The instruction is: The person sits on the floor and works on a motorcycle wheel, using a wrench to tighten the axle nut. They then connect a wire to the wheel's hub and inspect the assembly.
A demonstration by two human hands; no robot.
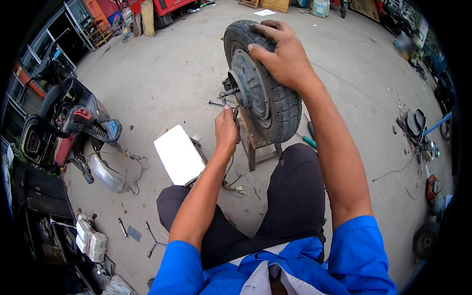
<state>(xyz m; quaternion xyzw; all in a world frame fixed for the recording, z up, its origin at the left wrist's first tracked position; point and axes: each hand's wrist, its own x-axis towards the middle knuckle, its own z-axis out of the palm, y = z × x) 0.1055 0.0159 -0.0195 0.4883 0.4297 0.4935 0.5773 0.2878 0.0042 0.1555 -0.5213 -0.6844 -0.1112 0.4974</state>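
Note:
A small scooter wheel with a black treaded tyre (286, 110) and a grey metal hub (253, 88) stands tilted on a low wooden stool (251, 152). My right hand (285, 54) grips the top of the tyre, thumb on the near sidewall and fingers over the tread. From the hub's centre a dark axle (232, 92) sticks out to the left. My left hand (227, 129) is closed round a wrench (223, 98), whose head is at the axle's end. Another metal tool (215, 103) shows just behind it, partly hidden.
A white-topped stool (179, 155) stands left of my knees. A lug wrench (153, 240) and a socket (123, 227) lie on the concrete. A partly stripped scooter (78, 123) is at the left. Loose parts (413, 123) litter the right; a green-handled tool (309, 142) lies beside my knee.

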